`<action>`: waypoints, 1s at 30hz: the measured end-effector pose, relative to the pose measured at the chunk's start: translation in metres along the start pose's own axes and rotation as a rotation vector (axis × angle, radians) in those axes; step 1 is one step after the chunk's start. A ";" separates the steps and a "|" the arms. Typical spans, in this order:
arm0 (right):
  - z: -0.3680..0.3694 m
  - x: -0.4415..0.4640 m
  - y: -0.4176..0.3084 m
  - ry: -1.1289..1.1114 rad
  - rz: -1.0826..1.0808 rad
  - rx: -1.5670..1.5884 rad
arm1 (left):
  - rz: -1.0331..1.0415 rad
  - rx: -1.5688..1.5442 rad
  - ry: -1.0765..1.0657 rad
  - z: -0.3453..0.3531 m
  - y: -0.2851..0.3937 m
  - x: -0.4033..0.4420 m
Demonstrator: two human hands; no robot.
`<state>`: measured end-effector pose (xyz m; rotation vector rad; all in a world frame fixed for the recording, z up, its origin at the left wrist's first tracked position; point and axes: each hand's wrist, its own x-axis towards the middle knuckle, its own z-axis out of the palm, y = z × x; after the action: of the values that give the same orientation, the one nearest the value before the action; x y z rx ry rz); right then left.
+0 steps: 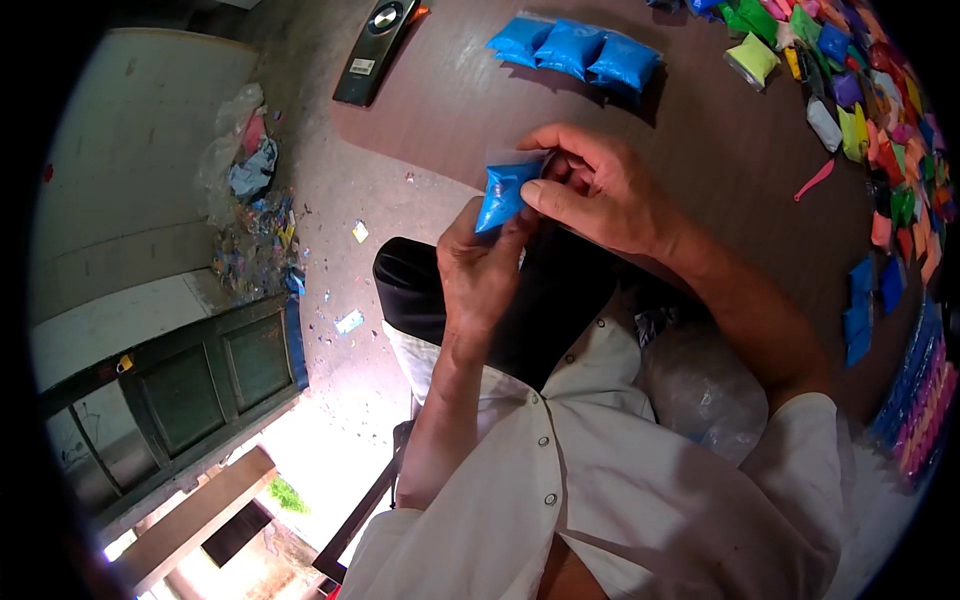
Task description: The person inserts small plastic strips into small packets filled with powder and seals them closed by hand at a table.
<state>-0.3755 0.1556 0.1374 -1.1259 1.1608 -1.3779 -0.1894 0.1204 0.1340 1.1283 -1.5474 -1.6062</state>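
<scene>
A small clear packet with bright blue filling (501,197) is held up in front of my lap, near the table's edge. My left hand (480,265) grips its lower end between thumb and fingers. From the other side, my right hand (605,195) pinches its right side, with the thumb over the front; the curled fingers behind are partly hidden. Beyond the hands, several similar blue packets (575,52) lie in a row on the brown table (460,110).
A dark device with a round dial (372,55) lies at the table's left. Many colourful packets (885,120) are heaped along the right, near a pink plastic tool (814,181). More blue packets (858,312) lie nearer me. Plastic litter (255,235) covers the floor at left.
</scene>
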 end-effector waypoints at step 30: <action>0.001 0.000 -0.001 0.032 -0.068 0.013 | 0.078 -0.011 0.063 -0.004 0.012 0.007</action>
<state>-0.3752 0.1552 0.1386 -1.1465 1.1439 -1.4584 -0.1905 0.1117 0.1450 1.0884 -1.5210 -1.5117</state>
